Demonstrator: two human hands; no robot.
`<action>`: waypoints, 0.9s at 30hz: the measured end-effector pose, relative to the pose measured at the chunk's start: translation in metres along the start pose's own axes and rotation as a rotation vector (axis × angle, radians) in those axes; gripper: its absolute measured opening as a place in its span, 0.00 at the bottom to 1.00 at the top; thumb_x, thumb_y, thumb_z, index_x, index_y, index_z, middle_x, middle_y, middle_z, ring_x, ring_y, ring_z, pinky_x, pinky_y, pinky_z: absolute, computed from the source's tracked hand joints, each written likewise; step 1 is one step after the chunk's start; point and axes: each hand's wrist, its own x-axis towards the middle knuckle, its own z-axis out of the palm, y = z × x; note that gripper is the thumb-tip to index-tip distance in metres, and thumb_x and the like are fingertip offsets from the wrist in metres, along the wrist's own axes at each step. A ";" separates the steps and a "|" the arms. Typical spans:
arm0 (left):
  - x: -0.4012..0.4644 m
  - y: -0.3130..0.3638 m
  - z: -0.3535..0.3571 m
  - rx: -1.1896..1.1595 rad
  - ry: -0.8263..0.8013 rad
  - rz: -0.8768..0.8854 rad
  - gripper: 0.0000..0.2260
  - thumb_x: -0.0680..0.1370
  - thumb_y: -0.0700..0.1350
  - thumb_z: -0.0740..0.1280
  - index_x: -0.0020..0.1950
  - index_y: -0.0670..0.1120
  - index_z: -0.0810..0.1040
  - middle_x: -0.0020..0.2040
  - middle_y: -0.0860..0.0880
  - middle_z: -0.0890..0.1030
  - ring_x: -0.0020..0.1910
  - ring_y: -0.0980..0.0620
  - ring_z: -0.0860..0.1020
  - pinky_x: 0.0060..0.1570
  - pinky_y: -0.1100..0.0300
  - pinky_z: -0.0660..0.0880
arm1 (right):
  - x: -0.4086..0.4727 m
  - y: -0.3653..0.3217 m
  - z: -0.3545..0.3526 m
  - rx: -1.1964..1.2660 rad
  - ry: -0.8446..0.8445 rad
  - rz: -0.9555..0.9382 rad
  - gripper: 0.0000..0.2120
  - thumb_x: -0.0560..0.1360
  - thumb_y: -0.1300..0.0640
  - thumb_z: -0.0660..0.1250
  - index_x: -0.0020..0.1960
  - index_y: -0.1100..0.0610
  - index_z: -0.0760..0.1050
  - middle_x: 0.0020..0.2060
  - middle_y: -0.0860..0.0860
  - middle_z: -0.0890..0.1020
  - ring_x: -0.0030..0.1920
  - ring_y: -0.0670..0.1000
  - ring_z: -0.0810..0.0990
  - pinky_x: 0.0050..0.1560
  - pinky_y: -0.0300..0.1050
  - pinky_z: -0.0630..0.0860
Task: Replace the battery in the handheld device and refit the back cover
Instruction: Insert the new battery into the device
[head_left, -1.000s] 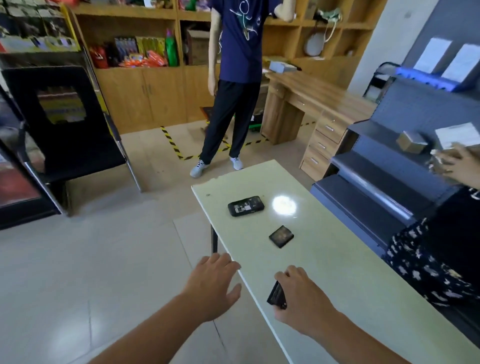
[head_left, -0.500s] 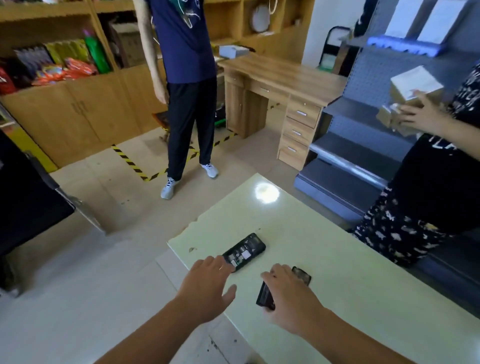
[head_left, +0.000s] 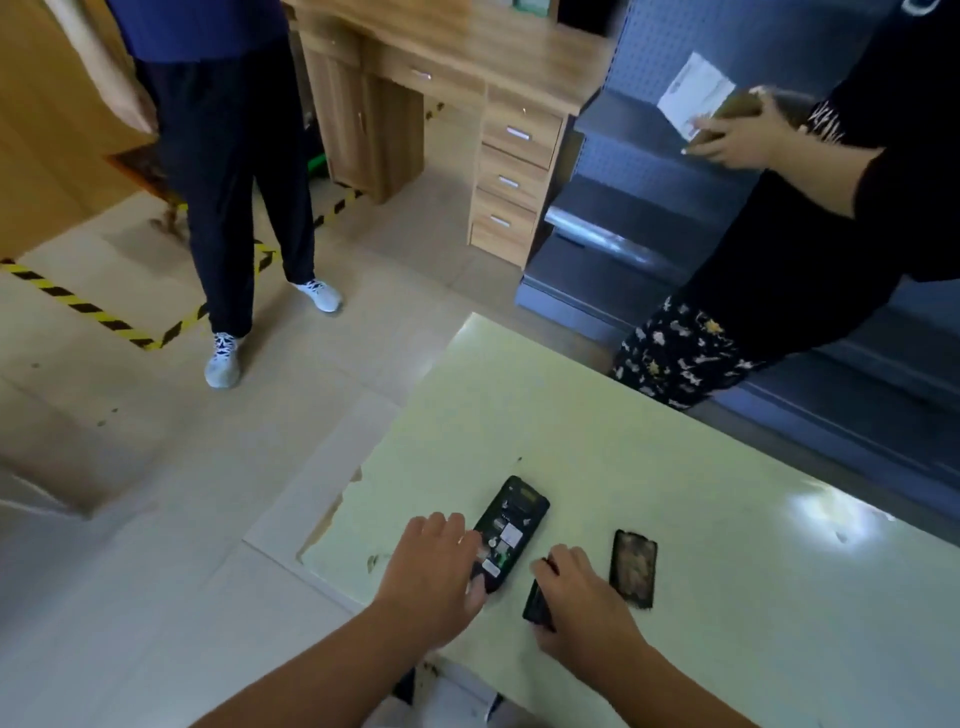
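Note:
The black handheld device (head_left: 511, 527) lies on the pale green table (head_left: 597, 431) with its back open and labels and contacts showing. My left hand (head_left: 434, 577) covers its near end, fingers on the left edge and thumb under the bottom end. My right hand (head_left: 582, 605) is closed on a small black flat part (head_left: 537, 605), held just right of the device; whether it is the battery or the cover I cannot tell. A second dark flat piece (head_left: 632, 567) with a worn brownish face lies on the table right of my right hand.
The table's left edge has chipped paint (head_left: 332, 512). A person in dark trousers (head_left: 234, 171) stands on the floor beyond. Another person (head_left: 779, 270) at the table's far right holds a box by blue shelving (head_left: 613, 228). A wooden desk (head_left: 467, 78) stands behind.
My view has tilted down and moved closer. My left hand has gone from hovering near the device to resting on its near end. My right hand kept the black part and stays beside the device.

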 end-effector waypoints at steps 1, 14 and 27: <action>0.006 -0.002 0.005 -0.006 -0.015 -0.001 0.20 0.81 0.57 0.56 0.66 0.47 0.73 0.59 0.46 0.76 0.57 0.44 0.73 0.61 0.48 0.70 | 0.004 -0.001 0.006 0.000 -0.007 0.021 0.22 0.73 0.53 0.68 0.66 0.55 0.69 0.61 0.54 0.71 0.63 0.57 0.70 0.52 0.49 0.76; 0.080 0.029 0.045 -0.198 -0.013 -0.200 0.36 0.77 0.66 0.66 0.74 0.43 0.61 0.63 0.46 0.71 0.59 0.47 0.72 0.59 0.54 0.73 | 0.019 -0.006 0.042 0.053 -0.018 0.137 0.33 0.77 0.60 0.66 0.80 0.56 0.58 0.71 0.55 0.69 0.68 0.57 0.69 0.62 0.50 0.76; 0.103 0.005 0.043 -0.791 -0.160 -0.273 0.22 0.70 0.46 0.79 0.55 0.46 0.70 0.49 0.47 0.81 0.44 0.47 0.80 0.42 0.52 0.77 | -0.018 0.016 0.048 0.156 0.106 0.251 0.41 0.73 0.49 0.78 0.79 0.57 0.63 0.73 0.54 0.73 0.70 0.56 0.74 0.65 0.48 0.77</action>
